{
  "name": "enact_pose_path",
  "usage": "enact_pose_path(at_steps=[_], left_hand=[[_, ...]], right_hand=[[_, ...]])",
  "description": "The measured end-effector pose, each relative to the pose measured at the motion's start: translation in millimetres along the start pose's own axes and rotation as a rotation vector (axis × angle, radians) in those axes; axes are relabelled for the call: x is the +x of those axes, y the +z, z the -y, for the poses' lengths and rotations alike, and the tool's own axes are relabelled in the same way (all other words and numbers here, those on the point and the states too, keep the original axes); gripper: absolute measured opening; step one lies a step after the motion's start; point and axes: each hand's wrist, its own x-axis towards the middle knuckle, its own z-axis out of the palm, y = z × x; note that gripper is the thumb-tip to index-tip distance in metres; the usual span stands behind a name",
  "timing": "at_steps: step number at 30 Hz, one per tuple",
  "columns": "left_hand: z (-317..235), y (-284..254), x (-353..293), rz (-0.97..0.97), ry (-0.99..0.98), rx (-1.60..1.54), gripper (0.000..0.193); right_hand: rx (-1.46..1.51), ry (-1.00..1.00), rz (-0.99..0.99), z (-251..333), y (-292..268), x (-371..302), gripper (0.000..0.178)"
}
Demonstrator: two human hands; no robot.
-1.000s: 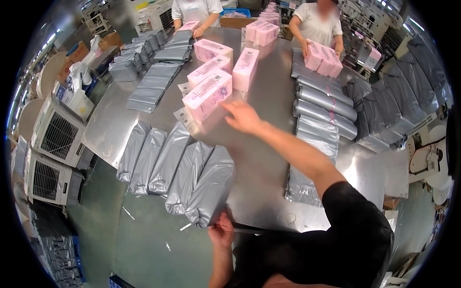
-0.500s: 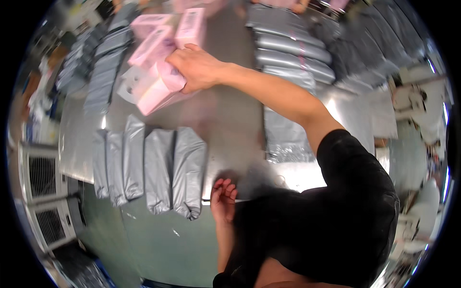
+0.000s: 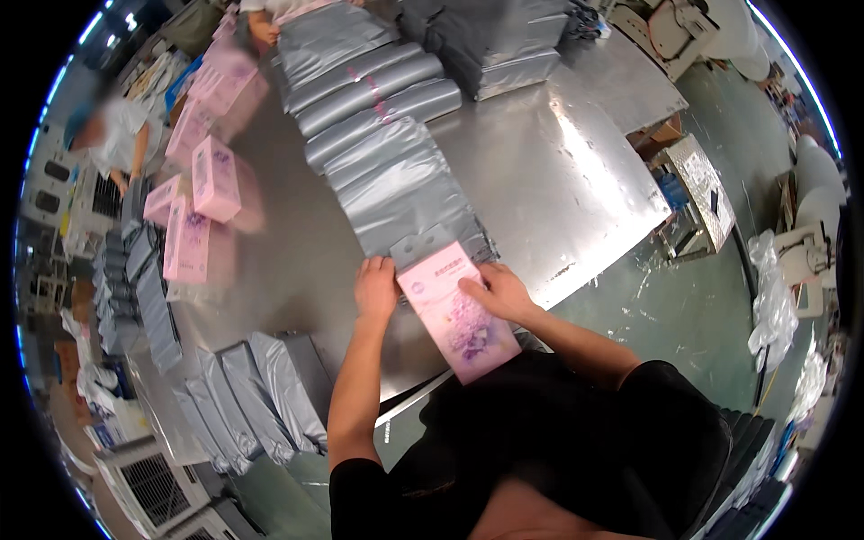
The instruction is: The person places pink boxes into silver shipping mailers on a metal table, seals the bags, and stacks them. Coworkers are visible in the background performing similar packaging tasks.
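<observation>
My right hand [image 3: 499,292] is closed on the right side of a pink box [image 3: 457,315] with a purple flower print, its thumb lying on the top face. The box is tilted at the table's near edge, close to my body. At its far end is a clear hanging tab with holes. My left hand [image 3: 376,286] is beside the box's far left corner, fingers curled at the near edge of a grey plastic bag [image 3: 396,193]. That bag lies flat at the near end of a row of overlapping grey bags.
More pink boxes [image 3: 216,180] stand at the left on the metal table [image 3: 540,189]. Filled grey packages [image 3: 252,396] line its near left edge. Dark grey bags [image 3: 504,45] are piled at the far side. Another person [image 3: 117,135] stands at the far left.
My right hand has come back from the pink boxes at the left with one box, now in front of me. My left hand has moved up beside it. The view has turned.
</observation>
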Motion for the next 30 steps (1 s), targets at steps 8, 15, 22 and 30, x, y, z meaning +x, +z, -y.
enact_pose_path(at_steps=[8, 15, 22, 30], left_hand=[[37.9, 18.1, 25.4, 0.019, -0.570, -0.799, 0.007], [-33.0, -33.0, -31.5, -0.232, -0.144, -0.478, 0.010], [-40.3, -12.8, -37.5, -0.258, -0.182, -0.553, 0.017], [-25.6, 7.2, -38.0, -0.083, -0.394, -0.855, 0.022]], right_hand=[[-0.384, -0.498, -0.394, -8.9, -35.4, 88.2, 0.024], [-0.280, -0.704, -0.445, -23.8, -34.0, 68.3, 0.021], [-0.057, -0.660, -0.373, -37.9, -3.6, 70.9, 0.020], [0.033, -0.528, -0.178, -34.8, -14.3, 83.5, 0.015]])
